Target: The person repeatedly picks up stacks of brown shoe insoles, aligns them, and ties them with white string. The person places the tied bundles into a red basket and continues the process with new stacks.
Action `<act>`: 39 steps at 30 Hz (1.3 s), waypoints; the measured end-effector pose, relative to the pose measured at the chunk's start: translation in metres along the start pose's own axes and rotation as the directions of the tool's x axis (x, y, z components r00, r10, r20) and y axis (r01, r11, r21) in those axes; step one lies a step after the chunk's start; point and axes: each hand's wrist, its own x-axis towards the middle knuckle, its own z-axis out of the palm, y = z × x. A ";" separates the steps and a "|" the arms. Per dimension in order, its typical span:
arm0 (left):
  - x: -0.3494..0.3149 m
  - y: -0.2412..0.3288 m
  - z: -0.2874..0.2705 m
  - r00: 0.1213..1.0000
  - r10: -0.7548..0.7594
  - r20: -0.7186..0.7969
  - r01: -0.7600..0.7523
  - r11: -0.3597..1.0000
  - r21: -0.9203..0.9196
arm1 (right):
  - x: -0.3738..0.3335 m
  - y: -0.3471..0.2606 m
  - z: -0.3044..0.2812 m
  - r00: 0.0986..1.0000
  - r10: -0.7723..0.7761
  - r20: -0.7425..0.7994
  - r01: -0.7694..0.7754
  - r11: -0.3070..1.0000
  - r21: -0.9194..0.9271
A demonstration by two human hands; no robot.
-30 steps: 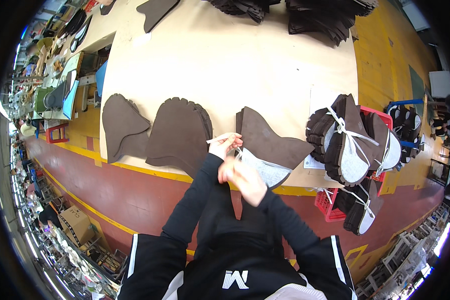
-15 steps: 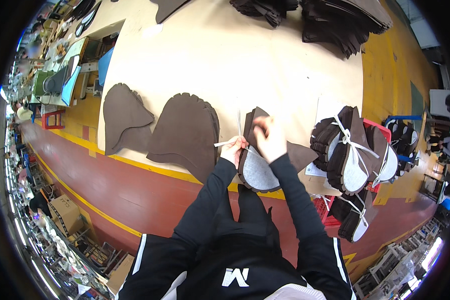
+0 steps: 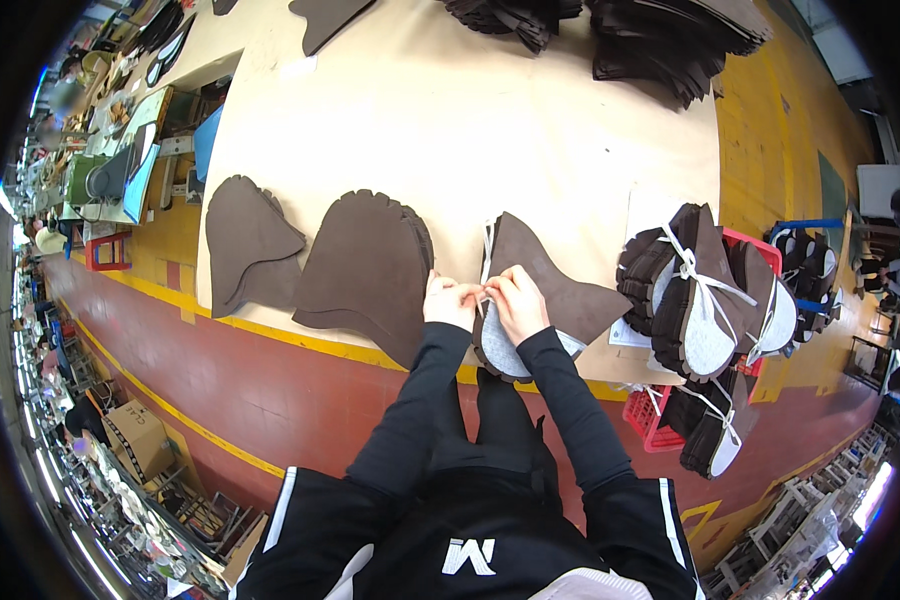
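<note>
My left hand and my right hand meet over the left side of a bundle of dark brown cut pieces. Both have their fingers pinched on a thin white tie strip, which runs around the bundle. Below my fingers a rounded grey-white piece shows on the bundle at the table's near edge. The strip's crossing is mostly hidden by my fingertips. Close to my left hand lies a stack of brown scallop-edged pieces.
More brown pieces lie further left on the beige table. To the right sit bundles tied with white strips, beside a red crate. Fanned dark stacks occupy the far edge. A cardboard box stands at lower left.
My right hand has come down and left from above the bundle to meet my left hand at the strip. My left hand has shifted slightly left. The bundle's brown upper part now shows more fully.
</note>
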 end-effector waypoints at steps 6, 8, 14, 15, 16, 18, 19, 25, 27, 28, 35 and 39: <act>0.020 -0.026 0.000 0.928 0.168 0.332 -0.064 0.951 -0.303 | 0.002 -0.008 -0.008 0.998 0.060 -0.013 -0.057 0.986 0.156; 0.020 -0.030 0.003 0.899 0.031 0.438 0.240 0.800 -0.550 | 0.000 -0.019 -0.025 0.986 0.160 0.048 -0.167 0.937 0.307; 0.015 -0.017 0.004 0.977 -0.027 0.211 0.117 0.897 -0.427 | -0.006 -0.002 -0.017 0.994 0.095 0.053 -0.101 0.984 0.145; 0.016 -0.019 0.011 0.977 -0.101 0.187 0.172 0.893 -0.415 | -0.005 0.001 -0.015 0.995 0.068 0.075 -0.073 0.996 0.057; 0.018 -0.020 0.012 0.978 -0.131 0.162 0.190 0.880 -0.435 | -0.006 0.003 -0.015 0.994 0.045 0.099 -0.042 0.999 -0.032; 0.029 -0.011 0.005 0.976 -0.184 0.118 0.218 0.853 -0.475 | -0.010 0.001 -0.018 0.971 -0.005 0.238 0.032 0.994 -0.108; 0.037 -0.020 0.014 0.994 -0.104 0.039 0.111 0.929 -0.353 | -0.012 0.000 -0.020 0.952 -0.024 0.307 0.071 0.987 -0.142; 0.061 -0.015 0.030 0.978 -0.205 0.026 0.207 0.974 -0.088 | -0.019 -0.006 -0.026 0.927 0.003 0.375 0.060 0.986 -0.156; 0.061 -0.023 0.039 0.983 -0.184 0.022 0.185 0.982 -0.032 | -0.023 -0.011 -0.025 0.934 0.004 0.357 0.056 0.986 -0.159; 0.060 -0.027 0.043 0.985 -0.173 0.021 0.173 0.985 -0.004 | -0.026 -0.014 -0.025 0.936 0.005 0.351 0.056 0.985 -0.162; 0.058 -0.057 0.045 0.981 -0.140 0.132 0.170 0.953 -0.251 | -0.059 -0.017 -0.051 0.995 0.091 0.028 -0.088 0.993 -0.073; 0.054 -0.068 0.057 0.774 -0.444 0.451 0.633 0.549 -0.546 | -0.125 0.043 -0.060 0.322 0.910 -0.261 -0.526 0.401 0.750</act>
